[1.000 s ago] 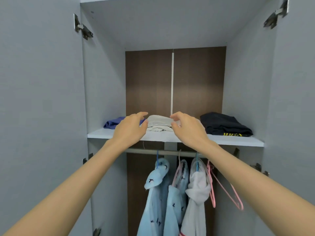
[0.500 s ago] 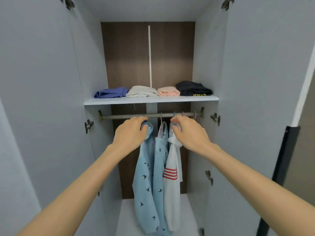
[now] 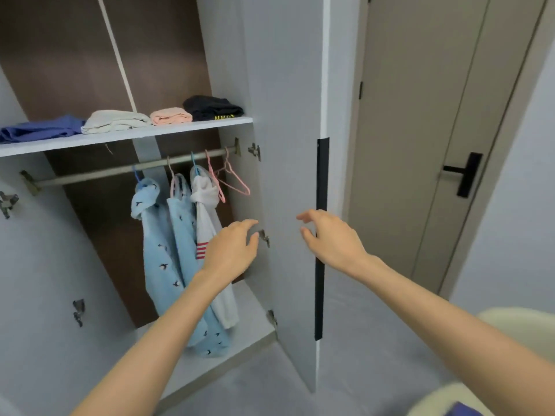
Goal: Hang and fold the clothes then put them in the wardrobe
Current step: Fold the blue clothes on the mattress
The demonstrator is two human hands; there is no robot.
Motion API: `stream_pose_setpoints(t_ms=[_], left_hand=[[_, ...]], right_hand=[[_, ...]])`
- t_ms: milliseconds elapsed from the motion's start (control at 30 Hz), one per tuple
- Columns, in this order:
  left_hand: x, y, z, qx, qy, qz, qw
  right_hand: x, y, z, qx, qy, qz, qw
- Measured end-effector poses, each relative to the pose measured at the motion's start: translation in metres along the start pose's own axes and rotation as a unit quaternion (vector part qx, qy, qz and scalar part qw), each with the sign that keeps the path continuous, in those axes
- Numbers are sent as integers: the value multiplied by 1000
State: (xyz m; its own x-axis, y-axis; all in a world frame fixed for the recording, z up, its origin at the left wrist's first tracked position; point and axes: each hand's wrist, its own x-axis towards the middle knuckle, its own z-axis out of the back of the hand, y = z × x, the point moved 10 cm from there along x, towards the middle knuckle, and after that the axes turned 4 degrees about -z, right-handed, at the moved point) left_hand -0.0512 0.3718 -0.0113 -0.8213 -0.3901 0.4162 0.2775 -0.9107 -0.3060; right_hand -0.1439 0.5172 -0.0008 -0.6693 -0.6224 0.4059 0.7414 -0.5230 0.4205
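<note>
Your left hand (image 3: pixel 231 250), right hand (image 3: pixel 330 238): spread, empty. Risk: shutting door (image 3: pixel 288 145) snags pink hanger (image 3: pixel 237 184) at right end of rail (image 3: pixel 90 174).

A beige room door (image 3: pixel 420 130) with a black lever handle (image 3: pixel 464 172) is shown at right, a cream rounded object (image 3: pixel 525 328) at lower right.
</note>
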Motion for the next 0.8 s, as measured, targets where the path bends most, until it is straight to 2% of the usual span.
stream_pose_setpoints(t_ms=[233, 433, 600, 800], left_hand=[[4, -135, -96, -52, 69, -97, 992], [-8, -249, -185, -110, 132, -152, 973], [-31, -313, -282, -118, 202, -144, 961], [-76, -353, -402, -121, 269, -120, 948]], right_hand=[[-79, -142, 61, -42, -38, -132, 990], [-158, -265, 91, -55, -19, -236, 970], [-226, -368, 90, -38, 11, -300, 953], [-306, -477, 41, -37, 78, -356, 931]])
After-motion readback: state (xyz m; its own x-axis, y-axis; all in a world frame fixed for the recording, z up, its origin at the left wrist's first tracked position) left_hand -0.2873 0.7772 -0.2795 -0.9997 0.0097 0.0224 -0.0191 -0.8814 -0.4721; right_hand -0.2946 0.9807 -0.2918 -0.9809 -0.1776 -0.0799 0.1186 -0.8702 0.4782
